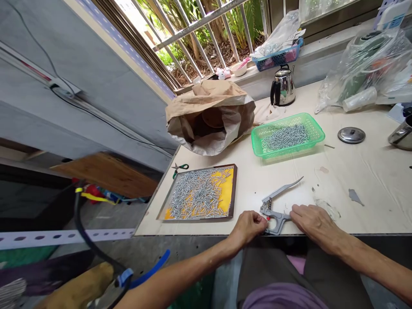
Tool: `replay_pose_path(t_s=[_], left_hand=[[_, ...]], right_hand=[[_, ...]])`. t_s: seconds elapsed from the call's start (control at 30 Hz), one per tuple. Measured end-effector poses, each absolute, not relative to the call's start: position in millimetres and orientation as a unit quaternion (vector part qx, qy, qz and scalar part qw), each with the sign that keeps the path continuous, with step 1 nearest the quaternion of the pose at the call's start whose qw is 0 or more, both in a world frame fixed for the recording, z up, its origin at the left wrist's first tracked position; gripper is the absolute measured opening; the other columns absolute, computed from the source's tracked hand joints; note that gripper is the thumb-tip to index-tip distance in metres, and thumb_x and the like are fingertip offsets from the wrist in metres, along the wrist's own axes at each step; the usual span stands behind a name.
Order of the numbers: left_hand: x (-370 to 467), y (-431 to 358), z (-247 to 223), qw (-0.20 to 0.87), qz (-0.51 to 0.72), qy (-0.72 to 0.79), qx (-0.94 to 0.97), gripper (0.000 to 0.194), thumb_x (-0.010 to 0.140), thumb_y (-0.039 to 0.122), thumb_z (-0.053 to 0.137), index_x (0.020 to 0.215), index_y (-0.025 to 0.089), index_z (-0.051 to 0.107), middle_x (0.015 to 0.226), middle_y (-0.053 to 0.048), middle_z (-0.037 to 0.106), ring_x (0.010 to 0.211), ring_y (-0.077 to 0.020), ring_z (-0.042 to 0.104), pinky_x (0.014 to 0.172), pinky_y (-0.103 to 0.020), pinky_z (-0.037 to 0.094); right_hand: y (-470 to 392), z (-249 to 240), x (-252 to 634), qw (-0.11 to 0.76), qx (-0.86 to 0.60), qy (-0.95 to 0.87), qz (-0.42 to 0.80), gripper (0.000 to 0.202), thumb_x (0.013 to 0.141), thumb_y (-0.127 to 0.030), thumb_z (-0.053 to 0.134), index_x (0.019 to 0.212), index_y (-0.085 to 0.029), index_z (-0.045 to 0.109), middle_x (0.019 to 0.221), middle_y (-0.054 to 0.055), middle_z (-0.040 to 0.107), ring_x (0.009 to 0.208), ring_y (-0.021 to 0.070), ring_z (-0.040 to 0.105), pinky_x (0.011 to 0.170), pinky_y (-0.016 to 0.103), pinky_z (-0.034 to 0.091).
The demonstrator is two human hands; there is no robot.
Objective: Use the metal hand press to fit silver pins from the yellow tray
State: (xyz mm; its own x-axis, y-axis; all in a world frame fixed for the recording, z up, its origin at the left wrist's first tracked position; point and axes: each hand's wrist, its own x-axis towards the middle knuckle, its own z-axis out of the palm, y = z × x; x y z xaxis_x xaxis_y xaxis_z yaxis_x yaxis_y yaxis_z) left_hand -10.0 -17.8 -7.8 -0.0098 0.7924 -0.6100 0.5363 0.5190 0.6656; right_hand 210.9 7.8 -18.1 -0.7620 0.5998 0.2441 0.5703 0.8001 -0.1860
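Observation:
A grey metal hand-press plier (277, 216) with a coil spring and a red dot lies at the table's front edge, its long lever raised to the upper right. My right hand (317, 221) is closed on the right end of its lower handle. At the jaw side, my left hand (248, 226) pinches thumb and fingers together beside the red dot; whatever is between them is too small to make out. To the left, a shallow tray (234, 189) with a yellow bottom holds many thin silvery metal pieces (199, 193). Similar pieces fill part of a green plastic basket (288, 152) further back.
Green-handled scissors (179, 168) lie behind the tray. An open brown paper bag (210, 116) stands at the back left. Beyond the basket is a steel kettle (283, 88), with its round lid-like disc (351, 134) to the right. Plastic bags (367, 68) crowd the back right.

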Motion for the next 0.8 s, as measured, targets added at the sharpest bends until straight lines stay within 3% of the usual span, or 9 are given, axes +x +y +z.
replay_pose_path(t_s=[0.23, 0.33, 0.4, 0.53, 0.63, 0.8], left_hand=[[-10, -17, -12, 0.518, 0.122, 0.702, 0.473, 0.023, 0.056, 0.038, 0.049, 0.054, 0.015, 0.052, 0.048, 0.004, 0.043, 0.050, -0.0097, 0.037, 0.048, -0.023, 0.027], [-9, -16, -12, 0.523, 0.117, 0.698, 0.475, 0.023, 0.055, 0.039, 0.049, 0.051, 0.016, 0.049, 0.046, 0.004, 0.040, 0.049, -0.0089, 0.035, 0.048, -0.023, 0.025], [-9, -16, -12, 0.525, 0.112, 0.698, 0.475, 0.024, 0.055, 0.040, 0.049, 0.050, 0.016, 0.047, 0.047, 0.004, 0.040, 0.049, -0.0087, 0.034, 0.048, -0.023, 0.025], [-10, -17, -14, 0.514, 0.107, 0.705, 0.478, 0.025, 0.056, 0.041, 0.048, 0.052, 0.016, 0.049, 0.047, 0.004, 0.039, 0.050, -0.0089, 0.034, 0.048, -0.023, 0.025], [-11, -18, -16, 0.507, 0.108, 0.707, 0.481, 0.024, 0.056, 0.040, 0.049, 0.052, 0.016, 0.049, 0.048, 0.005, 0.038, 0.050, -0.0091, 0.035, 0.049, -0.023, 0.025], [-12, -17, -17, 0.499, 0.105, 0.711, 0.485, 0.022, 0.059, 0.037, 0.051, 0.053, 0.016, 0.050, 0.048, 0.005, 0.037, 0.050, -0.0092, 0.036, 0.050, -0.023, 0.025]], right_hand=[[11, -19, 213, 0.113, -0.317, -0.938, 0.080, 0.017, 0.082, -0.005, 0.047, 0.081, -0.021, 0.053, 0.076, 0.001, 0.058, 0.064, 0.0155, 0.050, 0.059, 0.030, 0.031], [17, -22, 216, 0.087, -0.332, -0.935, 0.093, 0.004, 0.086, -0.021, 0.054, 0.088, -0.022, 0.057, 0.086, 0.003, 0.062, 0.076, 0.0183, 0.055, 0.066, 0.031, 0.037], [25, -24, 219, 0.087, -0.343, -0.930, 0.098, 0.025, 0.082, -0.038, 0.062, 0.101, -0.022, 0.059, 0.105, 0.008, 0.062, 0.094, 0.0238, 0.056, 0.077, 0.036, 0.040], [45, -24, 226, 0.071, -0.368, -0.924, 0.075, 0.081, 0.064, -0.060, 0.070, 0.128, -0.017, 0.048, 0.138, 0.020, 0.043, 0.125, 0.0384, 0.038, 0.095, 0.052, 0.034], [52, -20, 225, 0.044, -0.361, -0.928, 0.082, 0.085, 0.063, -0.063, 0.068, 0.131, -0.016, 0.047, 0.137, 0.020, 0.045, 0.128, 0.0385, 0.036, 0.100, 0.056, 0.028], [51, -8, 218, 0.038, -0.371, -0.923, 0.094, 0.084, 0.062, -0.054, 0.073, 0.130, -0.013, 0.046, 0.121, 0.018, 0.057, 0.114, 0.0358, 0.048, 0.100, 0.058, 0.027]])
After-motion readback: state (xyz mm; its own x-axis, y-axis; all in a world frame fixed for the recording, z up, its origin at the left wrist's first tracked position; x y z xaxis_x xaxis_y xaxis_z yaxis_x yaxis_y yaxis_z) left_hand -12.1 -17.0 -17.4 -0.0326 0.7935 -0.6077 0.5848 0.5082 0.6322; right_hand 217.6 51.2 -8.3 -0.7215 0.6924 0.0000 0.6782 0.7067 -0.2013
